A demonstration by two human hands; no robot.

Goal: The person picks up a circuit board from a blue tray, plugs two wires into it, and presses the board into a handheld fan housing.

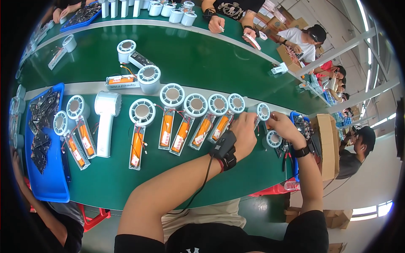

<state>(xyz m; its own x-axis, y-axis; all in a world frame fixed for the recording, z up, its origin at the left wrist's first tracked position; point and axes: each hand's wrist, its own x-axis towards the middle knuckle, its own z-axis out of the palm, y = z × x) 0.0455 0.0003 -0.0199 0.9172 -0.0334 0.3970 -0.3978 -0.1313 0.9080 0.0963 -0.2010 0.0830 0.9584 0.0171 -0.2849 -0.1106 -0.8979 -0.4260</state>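
Note:
Near the right end of the green workbench, my left hand (244,131) is closed around a small light-blue handheld fan (263,111), its round head showing above my fingers. Close against the fan, the fingers of my right hand (283,126) are bent in a pinch; what lies between them is hidden. Below my right hand sits another fan (272,139). Left of my hands stretches a row of fans with open handles, each showing an orange battery (204,130) and thin wires. One fan with a closed white handle (104,130) lies among them.
A blue tray (50,185) of black circuit boards stands at the left. Pliers (287,161) and another blue tray (294,114) lie at the right, beside a cardboard box (330,145). Beyond runs a green conveyor belt (185,50) carrying several fans. Co-workers sit across and alongside.

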